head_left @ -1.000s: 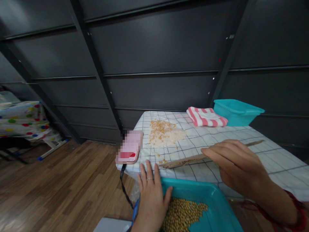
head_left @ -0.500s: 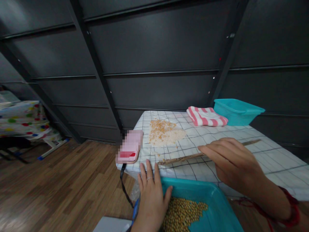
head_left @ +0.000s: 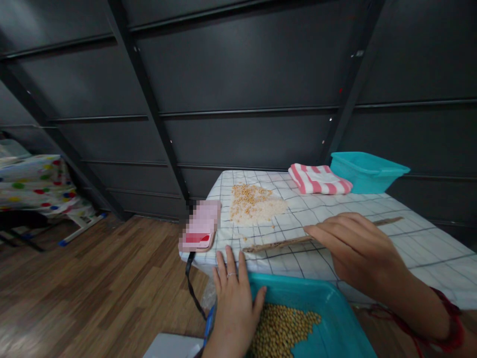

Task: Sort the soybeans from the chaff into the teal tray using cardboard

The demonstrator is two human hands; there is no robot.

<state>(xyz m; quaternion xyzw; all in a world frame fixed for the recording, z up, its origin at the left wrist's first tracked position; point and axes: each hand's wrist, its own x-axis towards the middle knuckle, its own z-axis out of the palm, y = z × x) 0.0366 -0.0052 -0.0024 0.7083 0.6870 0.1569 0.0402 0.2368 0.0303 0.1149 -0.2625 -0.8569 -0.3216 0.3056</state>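
Note:
My right hand [head_left: 357, 243] is closed around a long, rough brown strip [head_left: 279, 243]; whether it is wood or cardboard I cannot tell. The strip lies low across the front of the table, its left end close to my left fingertips. My left hand [head_left: 234, 298] is open, fingers spread, over the left rim of a teal tub [head_left: 298, 284]. Yellowish beans [head_left: 283, 328] cover part of the tub's floor. Beyond the strip, white rice-like grains [head_left: 257, 211] and yellow beans [head_left: 249, 193] lie mixed in a patch, with a few strays nearer the strip.
A checked cloth [head_left: 320, 209] covers the table. A pink phone-like object [head_left: 203, 223], partly pixelated, sits at the left edge with a black strap [head_left: 191, 286] hanging down. At the back right are a striped towel [head_left: 318, 179] and another teal tub [head_left: 367, 174]. A dark panelled wall [head_left: 253, 74] stands behind.
A bean or so beside the strip's left end no longer shows on the cloth. Both hands and the strip have hardly moved.

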